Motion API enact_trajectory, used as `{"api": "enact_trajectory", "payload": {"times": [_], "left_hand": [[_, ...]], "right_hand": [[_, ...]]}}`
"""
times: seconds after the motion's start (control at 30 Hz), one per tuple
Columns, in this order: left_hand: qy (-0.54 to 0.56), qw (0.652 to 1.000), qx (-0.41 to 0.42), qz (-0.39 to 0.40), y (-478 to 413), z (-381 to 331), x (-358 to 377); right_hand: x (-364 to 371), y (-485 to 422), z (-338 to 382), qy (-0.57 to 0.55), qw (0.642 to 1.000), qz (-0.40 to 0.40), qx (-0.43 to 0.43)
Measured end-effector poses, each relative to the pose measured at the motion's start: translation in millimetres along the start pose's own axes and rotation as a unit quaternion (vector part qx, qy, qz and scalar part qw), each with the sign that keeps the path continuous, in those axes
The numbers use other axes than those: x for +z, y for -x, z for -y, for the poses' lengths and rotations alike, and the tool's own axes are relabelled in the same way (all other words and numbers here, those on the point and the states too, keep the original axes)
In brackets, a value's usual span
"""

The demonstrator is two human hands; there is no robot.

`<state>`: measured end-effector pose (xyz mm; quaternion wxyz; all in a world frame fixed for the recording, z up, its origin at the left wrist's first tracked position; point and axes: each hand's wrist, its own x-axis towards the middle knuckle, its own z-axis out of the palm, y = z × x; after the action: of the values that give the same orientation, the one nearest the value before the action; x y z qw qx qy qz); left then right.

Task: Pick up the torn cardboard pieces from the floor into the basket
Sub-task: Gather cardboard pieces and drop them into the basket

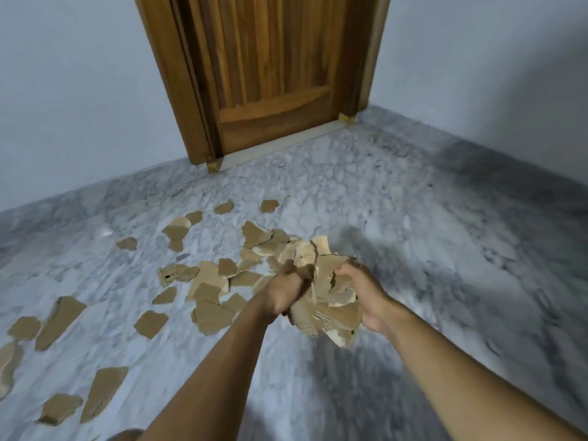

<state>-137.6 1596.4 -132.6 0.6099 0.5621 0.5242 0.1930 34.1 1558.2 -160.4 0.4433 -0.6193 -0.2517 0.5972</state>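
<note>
Two bare hands clasp a thick bundle of torn cardboard [321,291] above a grey-and-white marbled floor [429,249], seen from a head-worn camera looking down along both forearms. The left hand [284,289] presses against the bundle's left side with its fingers curled over the top edge, while the right hand [362,294] cups the opposite side, fingers wrapped around the pale, ragged sheets; both are closed firmly on the stack, which is squeezed between them and lifted clear of the floor. Many loose cardboard pieces [210,291] remain scattered on the floor to the left of and beyond the hands, the densest cluster lying just beside the left wrist, with overlapping brown scraps of irregular shape. Smaller fragments trail away toward the far wall, and several longer strips [103,393] lie near the lower left edge of the frame, well apart from the main heap. A wooden door [270,68] in a matching frame stands closed in the corner of the room ahead, set between pale blue-grey walls [79,90]. The picture is slightly blurred at the right. No basket appears in view.
</note>
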Motion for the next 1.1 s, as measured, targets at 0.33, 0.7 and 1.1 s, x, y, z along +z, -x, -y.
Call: {"api": "enact_trajectory", "payload": {"times": [0.33, 0.7, 1.1], "left_hand": [[-0.109, 0.962, 0.108, 0.225, -10.1, -118.5, 173.7], [-0.100, 0.908, 0.232, 0.334, 59.6, -215.0, 482.1], [-0.103, 0.841, 0.375, 0.376, 135.6, -248.4, 836.5]], "right_hand": [[-182.6, 105.9, 36.7, -0.066, 0.969, -0.226, -0.075], [-455.6, 292.8, 58.3, 0.006, 0.914, -0.368, -0.172], [-725.7, 457.9, -1.0, 0.024, 0.773, -0.550, -0.315]]}}
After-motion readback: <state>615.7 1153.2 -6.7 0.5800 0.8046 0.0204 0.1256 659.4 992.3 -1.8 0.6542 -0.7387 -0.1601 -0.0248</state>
